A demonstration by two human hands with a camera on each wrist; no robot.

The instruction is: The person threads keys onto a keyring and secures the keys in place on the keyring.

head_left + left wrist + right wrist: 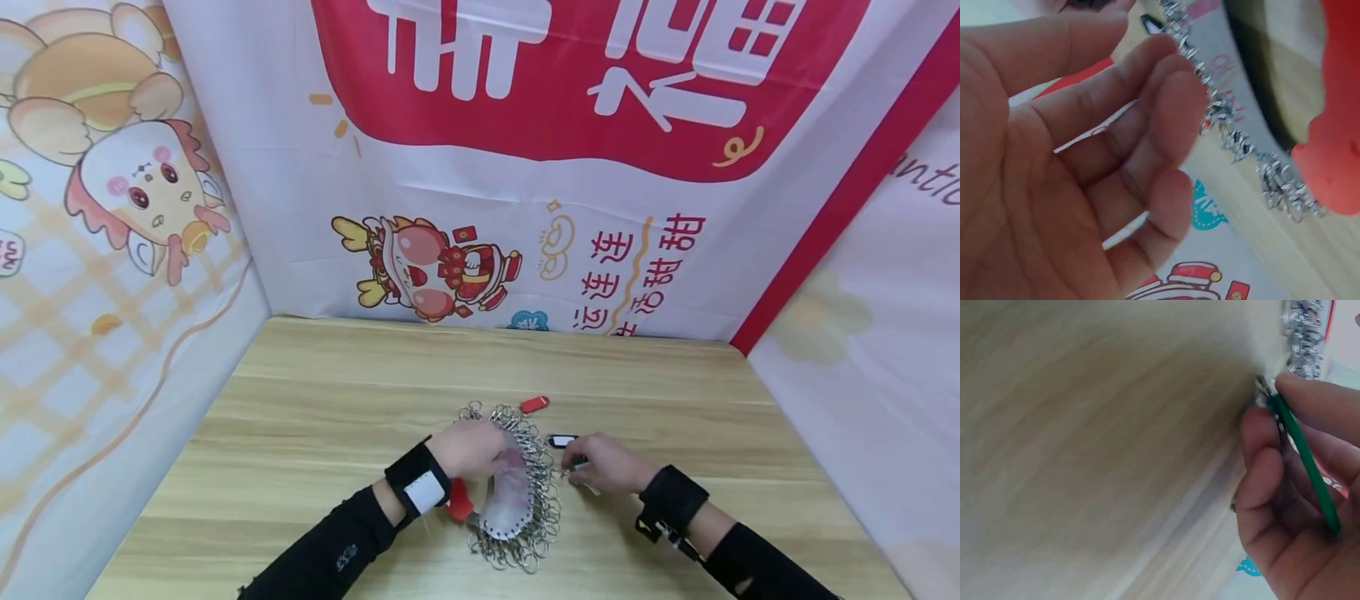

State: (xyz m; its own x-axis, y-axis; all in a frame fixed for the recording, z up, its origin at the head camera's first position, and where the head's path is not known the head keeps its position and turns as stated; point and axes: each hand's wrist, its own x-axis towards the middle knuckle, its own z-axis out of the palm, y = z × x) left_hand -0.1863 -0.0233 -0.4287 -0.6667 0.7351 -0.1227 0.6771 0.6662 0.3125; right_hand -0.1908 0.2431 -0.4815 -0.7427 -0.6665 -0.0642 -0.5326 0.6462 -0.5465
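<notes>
A curved, whitish band (504, 507) lies on the table, its outer edge fringed with many small metal rings and clasps (546, 504). My left hand (468, 450) is over the band's upper part. In the left wrist view its fingers (1175, 119) are loosely bent beside the metal fringe, with nothing seen between them. Under my left wrist shows a red piece (459, 502) at the band's inner side. To the right of the fringe, my right hand (606, 463) pinches a flat green tag (1307, 465) with a small metal fitting (1263, 390) at its end.
A red tag (535, 404) lies beyond the band's upper right. Between the fringe and my right hand is a black-edged tag with a white face (562, 441). Printed fabric walls (450, 183) stand behind and at both sides of the wooden table (315, 400).
</notes>
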